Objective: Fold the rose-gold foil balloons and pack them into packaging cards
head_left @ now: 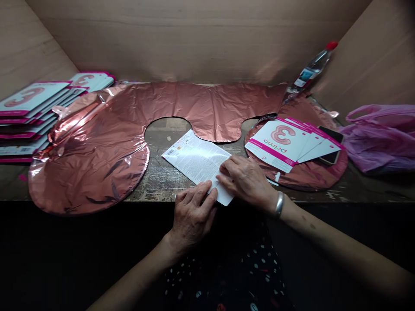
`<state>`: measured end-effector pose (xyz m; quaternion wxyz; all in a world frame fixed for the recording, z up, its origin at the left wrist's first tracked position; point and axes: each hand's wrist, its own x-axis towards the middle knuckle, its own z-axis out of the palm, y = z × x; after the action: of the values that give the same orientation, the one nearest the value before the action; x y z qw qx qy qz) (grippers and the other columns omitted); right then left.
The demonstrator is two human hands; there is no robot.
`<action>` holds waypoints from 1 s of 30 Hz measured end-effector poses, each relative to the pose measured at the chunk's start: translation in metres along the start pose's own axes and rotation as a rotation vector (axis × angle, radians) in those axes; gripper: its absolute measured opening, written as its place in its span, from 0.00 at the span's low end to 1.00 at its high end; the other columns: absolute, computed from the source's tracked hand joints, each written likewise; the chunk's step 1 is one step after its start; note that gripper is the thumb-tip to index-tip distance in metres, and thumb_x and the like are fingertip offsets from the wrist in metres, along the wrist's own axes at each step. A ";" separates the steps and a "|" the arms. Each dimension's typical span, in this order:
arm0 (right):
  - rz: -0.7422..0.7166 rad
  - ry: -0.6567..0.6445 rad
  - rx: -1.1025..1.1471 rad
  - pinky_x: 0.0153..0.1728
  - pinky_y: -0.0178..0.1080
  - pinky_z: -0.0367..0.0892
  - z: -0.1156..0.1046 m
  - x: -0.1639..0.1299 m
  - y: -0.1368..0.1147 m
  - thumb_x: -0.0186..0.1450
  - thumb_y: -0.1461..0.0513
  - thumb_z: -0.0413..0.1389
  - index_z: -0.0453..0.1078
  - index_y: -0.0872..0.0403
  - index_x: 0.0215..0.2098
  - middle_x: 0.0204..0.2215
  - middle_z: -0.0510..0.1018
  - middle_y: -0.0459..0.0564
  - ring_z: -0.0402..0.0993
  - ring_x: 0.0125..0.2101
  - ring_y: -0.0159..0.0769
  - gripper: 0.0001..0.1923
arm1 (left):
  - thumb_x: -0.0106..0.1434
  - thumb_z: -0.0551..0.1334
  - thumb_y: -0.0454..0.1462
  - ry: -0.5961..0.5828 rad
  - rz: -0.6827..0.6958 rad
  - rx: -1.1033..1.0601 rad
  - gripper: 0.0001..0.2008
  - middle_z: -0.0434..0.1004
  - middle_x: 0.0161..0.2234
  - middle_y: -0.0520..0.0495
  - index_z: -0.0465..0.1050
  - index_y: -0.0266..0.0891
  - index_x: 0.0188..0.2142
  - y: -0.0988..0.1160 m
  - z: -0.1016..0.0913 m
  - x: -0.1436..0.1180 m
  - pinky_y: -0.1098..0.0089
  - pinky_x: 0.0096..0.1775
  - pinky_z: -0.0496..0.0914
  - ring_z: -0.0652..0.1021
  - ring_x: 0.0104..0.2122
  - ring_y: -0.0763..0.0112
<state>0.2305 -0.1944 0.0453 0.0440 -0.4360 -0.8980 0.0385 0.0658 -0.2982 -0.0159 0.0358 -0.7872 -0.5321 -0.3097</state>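
Observation:
A white printed packet (197,157), its text side with a barcode facing up, lies slanted on the worn table in front of me. My left hand (194,211) grips its near edge, thumb and fingers pinched together. Bent fingers of my right hand (243,177) press and pinch the packet's near right side; a silver bracelet is on that wrist. Whether anything small sits between the fingertips is hidden. Behind and around the packet spreads a large flat rose-gold foil balloon (106,151), curved like a figure three. On its right end lie fanned white and pink packets (275,142).
Stacked packets (32,103) stand at the left. A dark phone (332,157) lies partly under the fanned packets. A red-capped bottle (311,71) leans at the back right, beside a pink plastic bag (372,138). Cardboard walls (194,39) enclose the table (158,172).

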 end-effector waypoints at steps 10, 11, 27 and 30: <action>0.046 0.033 -0.161 0.39 0.44 0.50 0.005 0.004 -0.004 0.68 0.66 0.50 0.72 0.58 0.39 0.39 0.77 0.55 0.71 0.40 0.43 0.08 | 0.66 0.61 0.36 0.020 0.010 0.018 0.15 0.74 0.56 0.42 0.71 0.40 0.52 -0.001 0.002 -0.002 0.59 0.50 0.62 0.75 0.52 0.59; 0.057 0.043 -0.161 0.39 0.44 0.49 0.005 0.004 -0.002 0.68 0.67 0.49 0.72 0.57 0.38 0.38 0.78 0.55 0.71 0.40 0.43 0.09 | 0.66 0.60 0.36 0.020 0.007 0.021 0.15 0.74 0.56 0.41 0.71 0.40 0.52 -0.001 0.002 -0.002 0.59 0.50 0.62 0.75 0.52 0.59; 0.085 -0.021 -0.048 0.38 0.43 0.49 -0.005 -0.013 -0.027 0.70 0.63 0.51 0.74 0.54 0.35 0.37 0.80 0.51 0.71 0.41 0.42 0.11 | 0.66 0.61 0.38 0.046 0.001 0.003 0.15 0.75 0.55 0.41 0.71 0.39 0.52 -0.001 0.005 -0.002 0.59 0.49 0.63 0.76 0.51 0.59; 0.075 -0.062 -0.094 0.37 0.44 0.49 -0.009 -0.008 -0.031 0.69 0.63 0.51 0.74 0.55 0.34 0.37 0.80 0.52 0.71 0.42 0.44 0.10 | 0.66 0.61 0.39 0.060 0.004 -0.011 0.15 0.75 0.55 0.41 0.71 0.38 0.51 -0.001 0.005 -0.001 0.59 0.50 0.62 0.76 0.51 0.58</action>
<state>0.2126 -0.2199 0.0572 -0.0058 -0.4693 -0.8829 0.0114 0.0673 -0.2970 -0.0211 0.0482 -0.7787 -0.5276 -0.3361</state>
